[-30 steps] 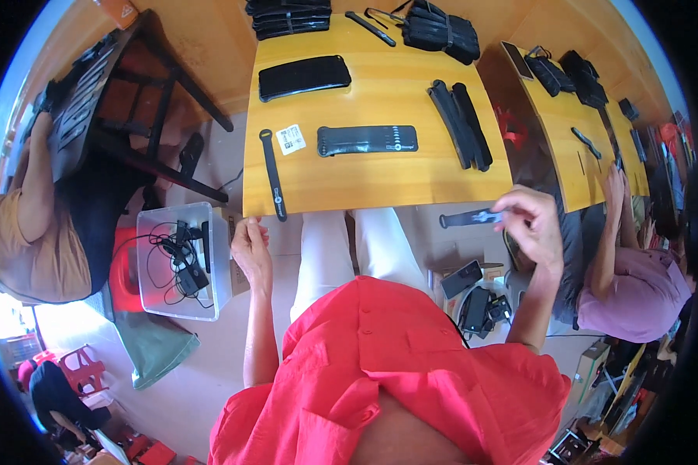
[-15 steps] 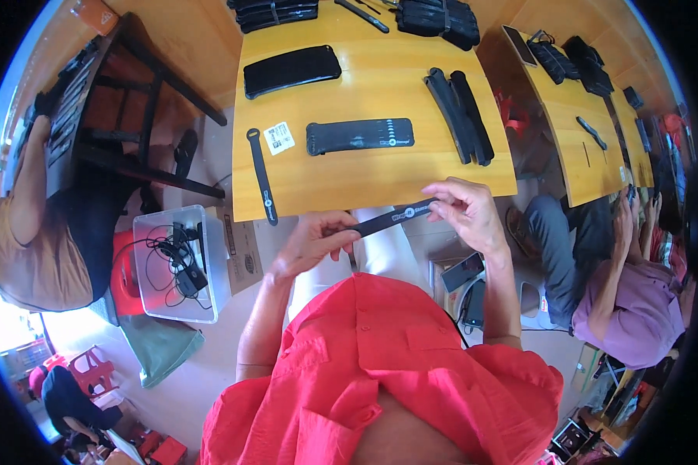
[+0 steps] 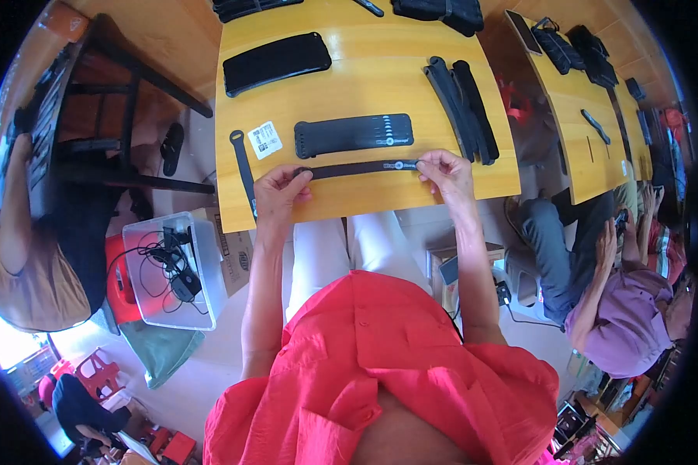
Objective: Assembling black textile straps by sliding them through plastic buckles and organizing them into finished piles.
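Observation:
A black strap [image 3: 353, 169] with pale lettering is stretched level between my two hands at the near part of the yellow table [image 3: 349, 77]. My left hand [image 3: 278, 192] pinches its left end, and my right hand [image 3: 448, 177] pinches its right end. Just beyond it lies a neat stack of like straps [image 3: 341, 136], fanned so that several lettered ends show. A single strap [image 3: 243, 167] with a looped end rests at the table's left, partly behind my left hand. Beside that one is a white printed label [image 3: 265, 139].
Two long dark strap bundles [image 3: 465, 108] lie at the table's right. A wide black bundle [image 3: 278, 63] is farther left, with banded bundles [image 3: 440, 14] at the back. A clear plastic bin [image 3: 209, 271] of cables stands at lower left. People sit on both sides.
Both hands have moved forward from the table's near edge to over its surface, carrying the strap. It was slanted and now runs nearly level, close to the stack.

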Tool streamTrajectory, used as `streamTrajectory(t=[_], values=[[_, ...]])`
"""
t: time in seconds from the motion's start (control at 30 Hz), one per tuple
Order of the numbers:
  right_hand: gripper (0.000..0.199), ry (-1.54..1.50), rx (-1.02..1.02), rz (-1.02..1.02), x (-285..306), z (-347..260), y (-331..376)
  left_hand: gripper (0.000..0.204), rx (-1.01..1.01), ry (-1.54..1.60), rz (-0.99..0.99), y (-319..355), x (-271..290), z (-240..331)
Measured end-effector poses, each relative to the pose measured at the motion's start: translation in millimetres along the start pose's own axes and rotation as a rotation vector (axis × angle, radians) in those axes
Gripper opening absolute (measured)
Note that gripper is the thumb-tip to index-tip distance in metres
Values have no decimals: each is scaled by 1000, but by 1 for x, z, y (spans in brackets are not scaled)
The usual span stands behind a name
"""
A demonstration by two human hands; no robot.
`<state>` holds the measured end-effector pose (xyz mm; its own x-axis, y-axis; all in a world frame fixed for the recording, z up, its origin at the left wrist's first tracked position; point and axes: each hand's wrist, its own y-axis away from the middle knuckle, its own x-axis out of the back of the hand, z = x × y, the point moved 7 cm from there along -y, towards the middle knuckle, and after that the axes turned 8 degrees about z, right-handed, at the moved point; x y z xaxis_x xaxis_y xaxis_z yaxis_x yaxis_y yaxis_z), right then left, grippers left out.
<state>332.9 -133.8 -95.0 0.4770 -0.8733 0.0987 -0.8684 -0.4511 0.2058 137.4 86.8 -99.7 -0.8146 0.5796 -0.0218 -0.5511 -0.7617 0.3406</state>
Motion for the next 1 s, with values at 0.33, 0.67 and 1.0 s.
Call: streamTrajectory(t=[0.33,0.67,1.0], values=[[8,-27,-20,83,-12,15,-27,16,91,200,104,-25,9,-17],[10,-55,88,173,-11,19,-32,11,-193,-81,265,-25,7,-7],[10,-64,103,192,-10,18,-30,8,-165,-73,310,-25,4,-1]])
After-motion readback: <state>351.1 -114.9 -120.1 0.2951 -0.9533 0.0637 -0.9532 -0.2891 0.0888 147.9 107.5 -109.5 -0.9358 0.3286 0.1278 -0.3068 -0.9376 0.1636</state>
